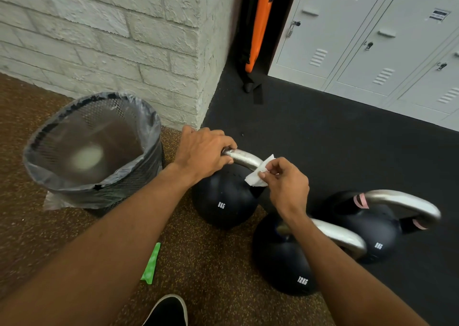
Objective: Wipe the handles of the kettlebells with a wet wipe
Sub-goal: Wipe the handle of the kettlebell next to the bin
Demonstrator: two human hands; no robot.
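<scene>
The 8KG kettlebell (223, 201), at twelve o'clock from the shoe (166, 310), is steadied by the left hand (201, 154) clamped on its handle (244, 159), while the wipe (258, 174), pinched by the right hand (285, 184), is best wrapped around fully.

The black mat (347, 151) behind and to the right of the 8KG kettlebell (223, 201) lies open as far as the lockers (372, 52). On the left, the mesh bin (94, 151) stands just beside that kettlebell, leaving only a narrow gap. The brick wall corner (193, 77) closes off the space behind the bin. To the near right, the 12KG kettlebell (280, 258) and a third kettlebell (372, 226) sit close together, their handles blocking a low pass. The speckled floor (211, 263) in front is free apart from a green wrapper (151, 263) and a shoe (166, 310)
</scene>
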